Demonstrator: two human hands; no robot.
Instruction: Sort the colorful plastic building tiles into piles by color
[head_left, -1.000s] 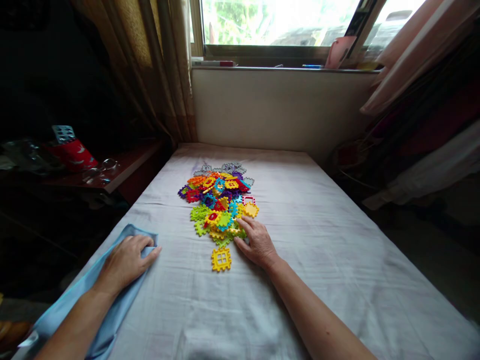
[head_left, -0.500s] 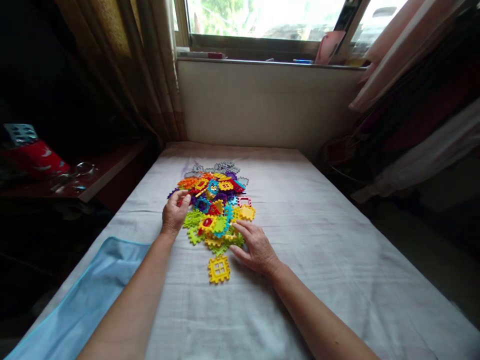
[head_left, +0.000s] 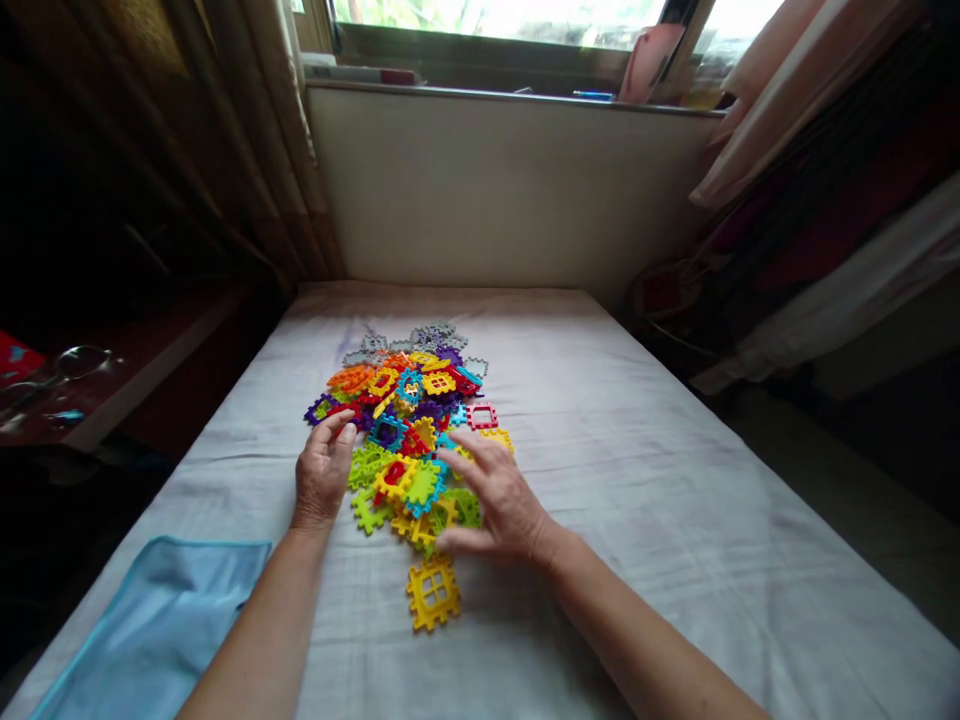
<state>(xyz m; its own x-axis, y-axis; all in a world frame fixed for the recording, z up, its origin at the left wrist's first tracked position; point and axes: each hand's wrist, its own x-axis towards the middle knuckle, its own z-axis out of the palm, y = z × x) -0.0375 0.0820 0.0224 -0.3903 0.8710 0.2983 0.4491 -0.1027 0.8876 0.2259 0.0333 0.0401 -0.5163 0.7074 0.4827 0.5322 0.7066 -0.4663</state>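
Note:
A heap of colourful notched plastic pieces lies on the pale sheet, with grey pieces [head_left: 437, 336] at its far end, orange ones [head_left: 351, 378] at the left and green ones [head_left: 369, 510] nearer. My left hand [head_left: 324, 470] is at the heap's left edge, its thumb and fingers apart, holding nothing I can see. Over the right side of the heap, my right hand [head_left: 499, 495] has its fingers spread and holds nothing. A yellow window-shaped piece [head_left: 433, 594] lies flat by itself at the near end, just below my right thumb.
A blue cloth [head_left: 161, 620] lies at the left on the sheet-covered surface [head_left: 637, 500]. Beyond the left edge is a dark red table [head_left: 142, 365] with glasses [head_left: 84, 362]. Curtains, a window sill [head_left: 517, 97] and hanging clothes surround the far side.
The view has shifted, so the heap appears lower. My right hand has spread its fingers wider and reaches further over the heap. My left hand stays beside the heap's left edge.

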